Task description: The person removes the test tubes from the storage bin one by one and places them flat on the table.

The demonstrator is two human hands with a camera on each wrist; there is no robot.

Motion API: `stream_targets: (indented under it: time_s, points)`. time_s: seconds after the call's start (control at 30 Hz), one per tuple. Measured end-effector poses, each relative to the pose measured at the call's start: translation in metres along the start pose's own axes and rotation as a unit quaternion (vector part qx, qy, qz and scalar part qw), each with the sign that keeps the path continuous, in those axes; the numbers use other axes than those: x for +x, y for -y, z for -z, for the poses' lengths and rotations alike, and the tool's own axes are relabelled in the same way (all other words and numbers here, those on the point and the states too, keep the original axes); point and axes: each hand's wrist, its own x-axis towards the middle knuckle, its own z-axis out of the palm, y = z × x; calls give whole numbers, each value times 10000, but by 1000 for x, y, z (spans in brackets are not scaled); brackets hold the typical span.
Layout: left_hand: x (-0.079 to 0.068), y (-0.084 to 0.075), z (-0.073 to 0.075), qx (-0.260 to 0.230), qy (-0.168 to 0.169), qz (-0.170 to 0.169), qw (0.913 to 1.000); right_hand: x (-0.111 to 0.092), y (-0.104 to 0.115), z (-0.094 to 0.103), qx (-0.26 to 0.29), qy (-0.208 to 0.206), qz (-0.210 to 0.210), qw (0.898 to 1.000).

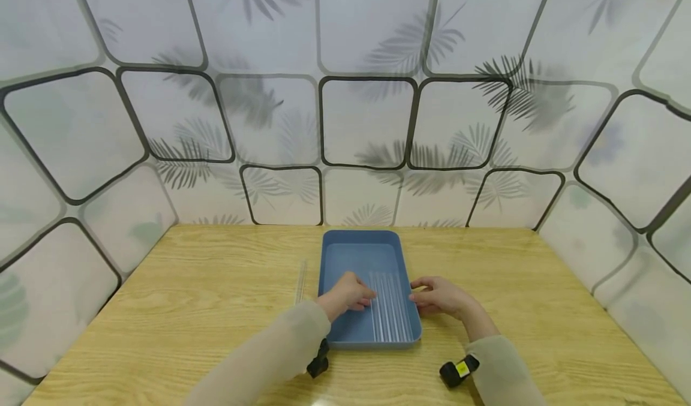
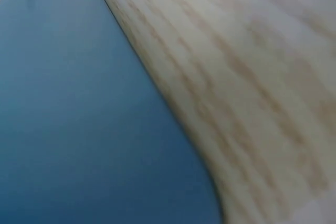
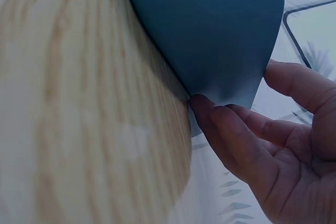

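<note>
A shallow blue tray (image 1: 356,250) lies on the wooden table. Several thin, clear rods (image 1: 393,310) rest side by side lengthwise in its right half. My left hand (image 1: 348,295) reaches in over the left rim, its fingers curled and fingertips pinching at the leftmost rod; the left wrist view shows only the tray's side (image 2: 89,103) and the table. At the tray's outer right wall, my right hand (image 1: 442,297) touches with spread fingers. In the right wrist view, fingertips of the right hand (image 3: 268,145) meet the tray's upper rim and lower edge.
Another clear rod (image 1: 300,283) lies on the table (image 1: 227,274) just left of the tray. Patterned cloth (image 1: 361,124) with leaf prints and dark rounded outlines surrounds the table at the back and both sides.
</note>
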Motion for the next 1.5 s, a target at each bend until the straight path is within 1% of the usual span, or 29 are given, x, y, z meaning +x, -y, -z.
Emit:
stream_targets:
  time_s: [0.2, 0.37, 0.6, 0.73, 0.83, 1.17, 1.4, 1.5]
  points:
    - [1, 0, -1, 354, -146, -174, 9991, 1, -1, 0, -36, -24, -9, 10000]
    - [6, 0, -6, 724, -363, -215, 9965, 1, -2, 2, -21, -57, 2, 10000]
    - [7, -2, -16, 1423, -621, -442, 9869, -2, -4, 5, 45, -31, 48, 10000]
    - [7, -1, -19, 1609, -694, -500, 9833, -3, -4, 5, 58, -44, 19, 10000]
    - [8, 1, -19, 1579, -701, -511, 9836, -3, -4, 3, 59, -69, -23, 10000]
    - [9, 2, -13, 1082, -564, -302, 9921, -1, -2, 2, 53, -80, -26, 10000]
    - [4, 2, -9, 473, -457, -227, 9976, 0, -2, 1, 55, -42, -3, 10000]
    - [1, 3, -6, 177, -364, -264, 9988, 0, -1, 0, 36, -31, 20, 10000]
